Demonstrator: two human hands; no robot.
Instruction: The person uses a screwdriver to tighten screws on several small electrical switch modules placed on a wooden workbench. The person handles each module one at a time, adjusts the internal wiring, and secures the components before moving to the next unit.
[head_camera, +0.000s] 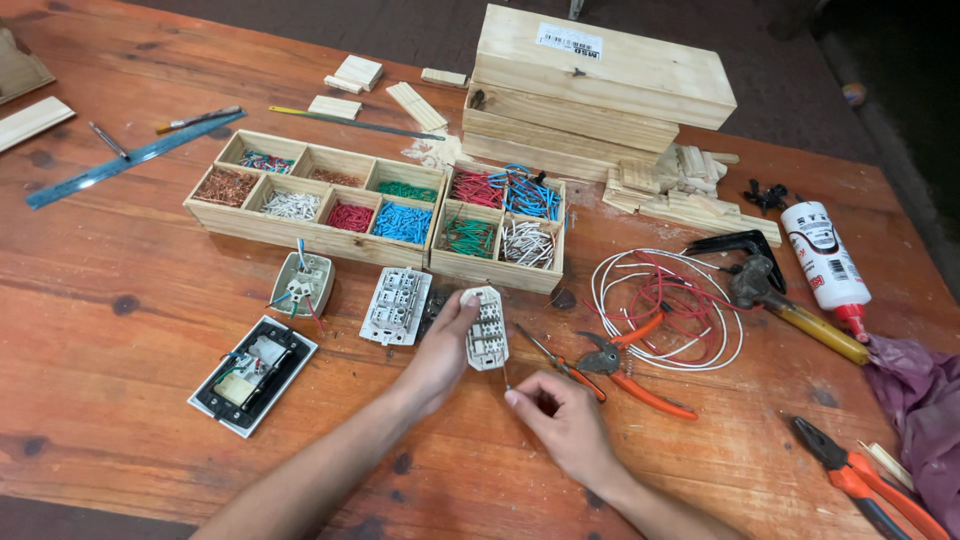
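Switch module (487, 327), a small off-white block with rows of terminals, lies on the wooden table (120, 290) just below centre, its long axis running from twelve to six o'clock and its terminal face turned up. At its nine o'clock edge, the left hand (440, 355) rests fingers against it, with the thumb tip touching its top end; the fingers are loosely curled around its side, partly covering a dark part beneath that cannot be made out. At the module's five o'clock, the right hand (565, 420) pinches a thin wire piece (505, 377) between thumb and forefinger, fingers drawn narrow; the wire points up toward the module's lower end, and it is too fine to tell whether it touches. Orange-handled pliers (610, 365) lie at the module's three o'clock, near a coil of red and white wire (668, 305). A wooden tray of sorted wire bits (320, 195) sits at eleven o'clock. Both forearms are cut off by the bottom edge.
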